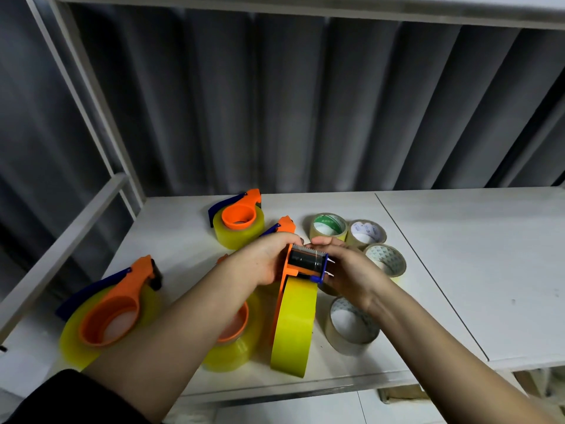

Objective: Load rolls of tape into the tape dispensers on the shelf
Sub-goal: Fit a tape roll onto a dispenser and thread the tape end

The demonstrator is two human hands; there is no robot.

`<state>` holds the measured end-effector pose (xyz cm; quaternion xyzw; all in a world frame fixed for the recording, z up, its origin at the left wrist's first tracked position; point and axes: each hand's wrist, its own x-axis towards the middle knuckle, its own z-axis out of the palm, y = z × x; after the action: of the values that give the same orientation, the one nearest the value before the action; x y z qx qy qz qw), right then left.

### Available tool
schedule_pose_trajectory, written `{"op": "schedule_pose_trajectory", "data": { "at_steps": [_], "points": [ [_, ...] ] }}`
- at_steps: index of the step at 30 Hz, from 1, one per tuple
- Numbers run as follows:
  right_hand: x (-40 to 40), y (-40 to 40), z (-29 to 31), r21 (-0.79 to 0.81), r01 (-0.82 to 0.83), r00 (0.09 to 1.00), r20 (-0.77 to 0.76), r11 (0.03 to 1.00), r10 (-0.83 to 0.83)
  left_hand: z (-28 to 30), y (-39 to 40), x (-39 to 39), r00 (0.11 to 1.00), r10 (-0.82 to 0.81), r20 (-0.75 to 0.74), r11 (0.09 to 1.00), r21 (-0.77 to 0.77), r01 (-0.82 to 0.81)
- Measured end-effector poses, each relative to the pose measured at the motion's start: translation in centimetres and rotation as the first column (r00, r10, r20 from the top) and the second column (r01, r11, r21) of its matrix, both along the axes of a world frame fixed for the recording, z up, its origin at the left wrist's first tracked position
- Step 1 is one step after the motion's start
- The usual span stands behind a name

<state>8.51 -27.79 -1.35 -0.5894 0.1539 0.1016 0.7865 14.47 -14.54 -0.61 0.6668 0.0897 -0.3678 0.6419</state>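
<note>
**Both hands on one dispenser, yellow roll already mounted**

The person is holding an orange tape dispenser (289, 270) on edge above the white shelf (458, 270), near its front. The left hand (269, 261) is wrapping its fingers round the orange frame, so that grip is clamped on the dispenser. The right hand (345, 267) is curling round the blue cutter end beside the black roller, fingertips meeting the left hand's at the top; that grip is on the dispenser too. A yellow tape roll (293, 325) is sitting in the dispenser, hanging below both hands.

Loaded dispensers are lying flat on the shelf: one front left (113, 310), one at the back (240, 221), one under the left forearm (235, 341). The tip of another orange dispenser (286, 224) is poking out behind the left hand; can't tell whether it is loaded.

Loose rolls are sitting right of the hands: green-core roll (328, 226), two pale rolls (367, 234) (386, 260) just beside it, and a clear roll (351, 327) nearer the front edge.
</note>
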Motion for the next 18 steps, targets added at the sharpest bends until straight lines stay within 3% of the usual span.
{"op": "schedule_pose_trajectory", "data": {
  "at_steps": [6, 10, 12, 16, 18],
  "points": [
    [-1.2, 0.3, -1.4, -0.028, 0.113, 0.985, 0.137, 0.993, -0.109, -0.2, -0.7, -0.1, 0.987, 0.148, -0.066, 0.986, -0.064, -0.152],
    [-2.1, 0.2, -2.2, 0.039, 0.151, 0.967, 0.203, 0.988, -0.156, -0.2, -0.7, 0.0, 0.977, 0.192, -0.089, 0.978, -0.068, -0.198],
    [-2.6, -0.2, -2.8, 0.025, 0.113, 0.962, 0.248, 0.993, -0.115, -0.1, -0.8, -0.1, 0.973, 0.207, -0.105, 0.972, -0.091, -0.216],
    [-4.1, -1.1, -3.3, -0.192, -0.058, 0.917, 0.377, 0.98, 0.129, 0.0, -0.8, 0.0, 0.965, 0.231, -0.124, 0.962, -0.122, -0.246],
    [-4.3, -1.2, -3.2, -0.246, -0.064, 0.902, 0.4, 0.967, 0.161, 0.0, -0.8, 0.0, 0.965, 0.229, -0.128, 0.961, -0.128, -0.245]
  ]
}}
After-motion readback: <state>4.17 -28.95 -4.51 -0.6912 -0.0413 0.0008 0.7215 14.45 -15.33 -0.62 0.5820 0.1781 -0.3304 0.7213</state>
